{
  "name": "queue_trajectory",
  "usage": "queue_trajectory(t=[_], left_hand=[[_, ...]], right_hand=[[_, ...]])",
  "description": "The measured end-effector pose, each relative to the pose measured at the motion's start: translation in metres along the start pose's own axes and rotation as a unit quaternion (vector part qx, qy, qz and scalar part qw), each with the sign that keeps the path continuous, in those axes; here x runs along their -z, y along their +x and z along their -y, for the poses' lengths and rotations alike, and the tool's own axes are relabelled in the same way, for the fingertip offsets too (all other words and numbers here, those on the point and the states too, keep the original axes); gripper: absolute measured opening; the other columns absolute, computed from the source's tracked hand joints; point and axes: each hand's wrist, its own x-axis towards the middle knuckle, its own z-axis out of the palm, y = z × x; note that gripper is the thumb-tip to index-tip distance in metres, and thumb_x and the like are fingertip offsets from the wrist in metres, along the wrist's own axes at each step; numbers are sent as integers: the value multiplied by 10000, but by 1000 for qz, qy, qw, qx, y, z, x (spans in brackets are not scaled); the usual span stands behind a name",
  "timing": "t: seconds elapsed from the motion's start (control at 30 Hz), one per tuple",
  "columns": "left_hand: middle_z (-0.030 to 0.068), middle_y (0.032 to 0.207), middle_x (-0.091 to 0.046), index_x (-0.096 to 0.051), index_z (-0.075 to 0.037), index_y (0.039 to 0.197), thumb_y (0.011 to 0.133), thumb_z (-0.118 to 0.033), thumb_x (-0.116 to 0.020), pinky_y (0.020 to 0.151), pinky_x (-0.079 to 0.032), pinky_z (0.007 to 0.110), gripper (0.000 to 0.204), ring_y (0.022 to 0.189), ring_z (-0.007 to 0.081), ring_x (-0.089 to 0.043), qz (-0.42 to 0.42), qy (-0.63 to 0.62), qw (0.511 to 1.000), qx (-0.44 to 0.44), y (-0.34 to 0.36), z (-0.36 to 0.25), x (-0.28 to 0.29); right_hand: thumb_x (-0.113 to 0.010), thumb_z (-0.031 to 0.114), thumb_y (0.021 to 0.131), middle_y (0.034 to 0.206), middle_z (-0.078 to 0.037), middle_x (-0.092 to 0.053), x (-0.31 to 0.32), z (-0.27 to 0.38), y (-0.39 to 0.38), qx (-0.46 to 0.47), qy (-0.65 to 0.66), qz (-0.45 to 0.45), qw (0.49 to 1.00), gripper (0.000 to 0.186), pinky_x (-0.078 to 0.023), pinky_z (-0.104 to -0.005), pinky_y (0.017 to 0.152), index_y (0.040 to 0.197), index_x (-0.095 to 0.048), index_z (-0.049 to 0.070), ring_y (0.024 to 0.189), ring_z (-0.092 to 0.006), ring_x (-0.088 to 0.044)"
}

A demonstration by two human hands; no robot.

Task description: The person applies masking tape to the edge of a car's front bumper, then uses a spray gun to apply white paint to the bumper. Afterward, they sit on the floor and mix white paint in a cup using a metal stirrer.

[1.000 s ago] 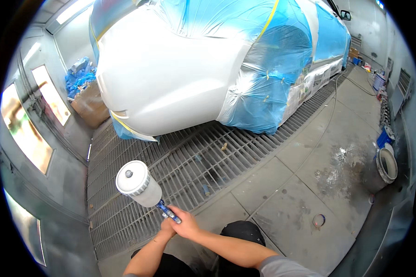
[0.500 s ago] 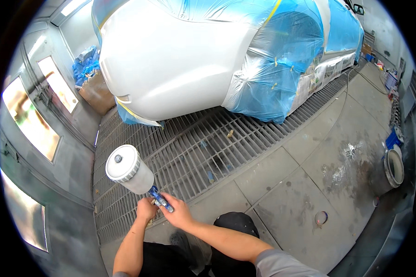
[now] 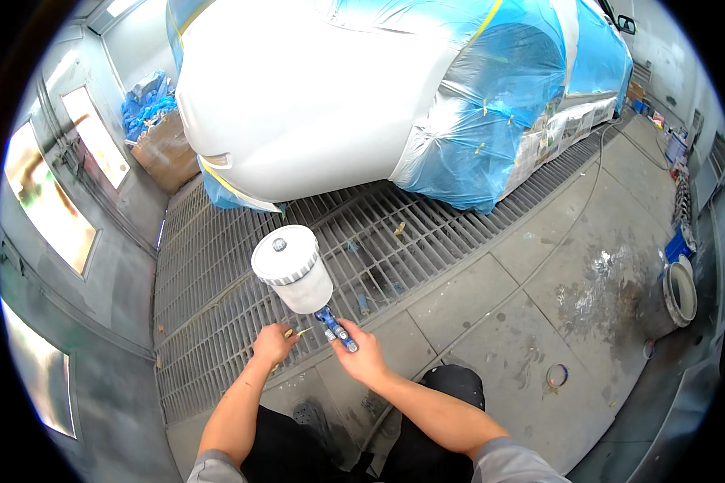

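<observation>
A paint spray gun (image 3: 331, 322) with a blue metal body and a large white lidded cup (image 3: 292, 270) on top is gripped in my right hand (image 3: 362, 357). The cup leans toward the left, out over the floor grating. To its left, my left hand (image 3: 272, 346) is closed, apart from the gun; small yellowish bits show at its fingers, too small to name. Beyond both hands stands a car's white bumper (image 3: 298, 121). Blue masking film (image 3: 491, 121) covers the car around it, edged with yellow tape.
Metal floor grating (image 3: 217, 274) runs beneath the car. A hose (image 3: 556, 249) trails across the grey floor on the right, near a grey bucket (image 3: 677, 298) and a tape roll (image 3: 557, 375). At the left stand a cardboard box (image 3: 165, 153) with blue plastic and a windowed wall.
My right hand has moved right with the spray gun, away from my left hand. The two hands were together on the gun's lower part; now a gap separates them.
</observation>
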Motion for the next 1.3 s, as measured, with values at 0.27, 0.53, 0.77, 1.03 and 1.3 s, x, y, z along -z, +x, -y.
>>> queue_trajectory(t=[0.27, 0.53, 0.77, 1.03, 1.3], left_hand=[[167, 1040, -766, -773, -103, 1115, 852, -268, -822, 862, -570, 435, 314, 988, 343, -726, -40, -107, 993, -43, 18, 14, -19], [4, 802, -640, -687, -49, 1061, 914, -172, -818, 589, -454, 262, 233, 665, 88, -571, 4, -499, 865, -55, 23, -10, 0], [-13, 755, -605, -668, -54, 1049, 965, -160, -778, 490, -383, 240, 174, 592, 60, -510, 106, -569, 815, 28, 8, -44, -3], [-6, 726, -643, -730, -42, 992, 916, -239, -814, 554, -456, 276, 227, 619, 80, -563, 85, -322, 941, -61, 25, -22, -38], [61, 885, -727, -754, -50, 965, 866, -234, -790, 769, -542, 342, 212, 819, 177, -671, 108, -190, 959, -182, 27, 1, -63]], right_hand=[[-764, 154, 900, 990, -207, -755, -9, 10, -11, 62, 1, 8, 998, 419, -581, -397, 772, 1287, -663, 31, 894, -369, -757], [-728, 104, 844, 1256, -191, -695, -8, 28, -44, 154, 25, 55, 986, 568, -577, -500, 864, 1392, -577, 109, 1064, -452, -680], [-717, 35, 846, 1267, -188, -683, -4, 51, -62, 177, 50, 150, 971, 604, -568, -446, 902, 1428, -566, 90, 1100, -424, -685], [-730, 61, 869, 1164, -203, -716, -10, 32, -55, 158, 56, 89, 982, 535, -575, -427, 853, 1387, -595, 61, 1018, -416, -713], [-736, 138, 885, 1074, -238, -731, -7, 28, -40, 64, 69, 69, 993, 445, -576, -468, 834, 1312, -639, 61, 996, -453, -703]])
